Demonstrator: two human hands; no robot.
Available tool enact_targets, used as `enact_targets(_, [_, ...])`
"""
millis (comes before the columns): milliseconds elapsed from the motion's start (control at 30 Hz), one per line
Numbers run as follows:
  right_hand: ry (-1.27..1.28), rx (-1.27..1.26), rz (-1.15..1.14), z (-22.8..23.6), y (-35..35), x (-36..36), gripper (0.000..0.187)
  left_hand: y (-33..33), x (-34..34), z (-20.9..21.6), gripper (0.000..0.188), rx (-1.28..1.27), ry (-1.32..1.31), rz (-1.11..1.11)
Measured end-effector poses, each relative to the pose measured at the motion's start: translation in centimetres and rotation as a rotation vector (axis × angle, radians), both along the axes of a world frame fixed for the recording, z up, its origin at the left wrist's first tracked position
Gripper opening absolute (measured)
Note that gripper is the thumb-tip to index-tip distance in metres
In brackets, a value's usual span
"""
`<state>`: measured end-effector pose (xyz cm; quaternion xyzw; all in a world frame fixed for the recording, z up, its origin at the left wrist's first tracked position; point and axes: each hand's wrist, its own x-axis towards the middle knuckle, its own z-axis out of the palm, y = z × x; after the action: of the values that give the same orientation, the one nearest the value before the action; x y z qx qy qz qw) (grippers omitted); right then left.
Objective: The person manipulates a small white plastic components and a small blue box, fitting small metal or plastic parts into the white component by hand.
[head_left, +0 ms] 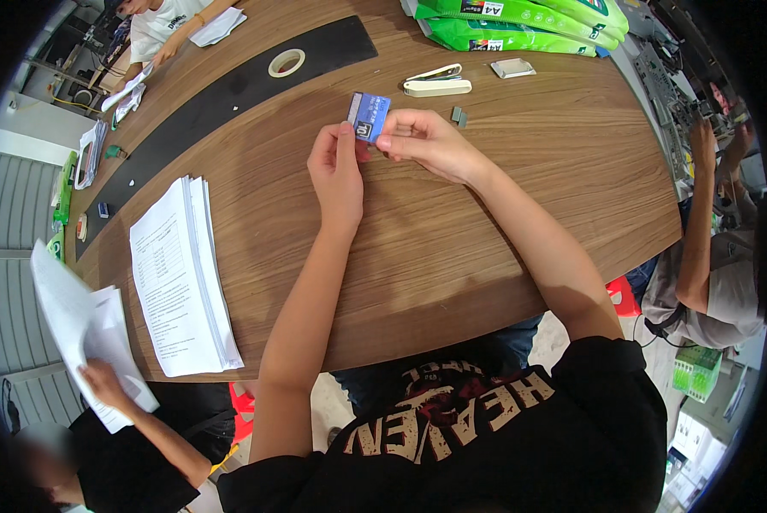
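Over the middle of the wooden table, I hold a small blue box (pixel 371 113), which looks like a staple box, up between both hands. My left hand (pixel 335 175) pinches its lower left edge, with the thumb on the front. The fingers of my right hand (pixel 435 144) close on its right side. Just beyond my right hand lies a cream stapler (pixel 437 81) with its top arm lifted. A small grey-green block (pixel 459 116) rests near my right knuckles. To the left of my left forearm is a thick stack of printed sheets (pixel 178 274).
Green paper packs (pixel 520 24) are piled at the far edge, near a small white tray-like piece (pixel 513 68). A tape roll (pixel 287 63) sits on the black strip (pixel 221 98). Co-workers handle papers at lower left and far left; another person is at right.
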<state>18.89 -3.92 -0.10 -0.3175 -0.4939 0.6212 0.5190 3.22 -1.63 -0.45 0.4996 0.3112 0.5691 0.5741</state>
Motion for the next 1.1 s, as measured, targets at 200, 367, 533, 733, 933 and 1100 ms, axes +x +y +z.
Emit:
enact_targets(200, [0.18, 0.013, -0.137, 0.8, 0.1, -0.1, 0.018, -0.5, 0.1, 0.4, 0.019, 0.11, 0.144, 0.031])
enact_targets(367, [0.095, 0.084, -0.197, 1.4, 0.1, 0.9, 0.023, -1.0, 0.5, 0.2, 0.018, 0.289, 0.376, 0.053])
enact_targets(533, [-0.015, 0.118, -0.233, 1.0, 0.4, 1.2, 0.019, -0.9, 0.6, 0.0, 0.018, 0.282, 0.347, 0.038])
enact_targets(733, [-0.011, 0.129, -0.242, 0.8, 0.5, 1.0, 0.014, -0.7, 0.5, 0.0, 0.018, 0.253, 0.274, 0.004])
enact_targets(933, [0.04, 0.132, -0.241, 0.3, 0.6, 1.1, 0.013, -0.8, 0.5, 0.3, 0.017, 0.127, 0.131, -0.129])
enact_targets(1100, [0.06, 0.089, -0.217, 0.4, 0.5, 0.9, 0.013, -1.2, 0.8, 0.7, 0.019, 0.174, 0.107, -0.145])
